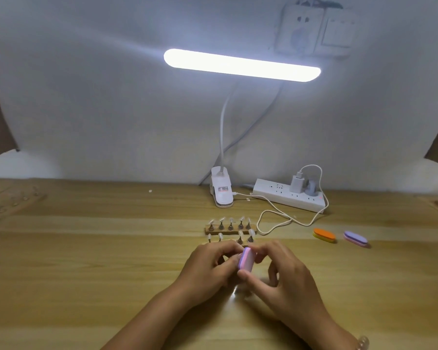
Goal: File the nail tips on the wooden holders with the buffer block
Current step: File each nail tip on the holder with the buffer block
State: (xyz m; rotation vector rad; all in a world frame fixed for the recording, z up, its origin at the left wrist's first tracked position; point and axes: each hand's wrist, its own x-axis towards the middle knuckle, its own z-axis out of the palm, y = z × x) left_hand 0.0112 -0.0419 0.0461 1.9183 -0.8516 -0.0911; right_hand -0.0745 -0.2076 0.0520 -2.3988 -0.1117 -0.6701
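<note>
The two hands meet low in the middle of the light wooden desk [86, 248]. The right hand [283, 281] pinches a small pink and purple buffer block [245, 259] between thumb and fingers, standing on its edge. The left hand [208, 269] is curled shut right beside the block. It seems to hold one little nail tip against it, but the tip is hidden, so I cannot be sure.

Just past the hands stand two small wooden holders with rows of clear nail tips on metal pegs — the far row [230, 224] looks full, and the near row [232, 238] has a gap in the middle.

Off to the right lie an orange and yellow buffer block [324, 234] and a purple one [355, 238], well apart from the hands.

This looks like the filing step — rubbing the block on one tip. Next, the hands likely need short, soft rubs, then a swap to another tip.
</note>
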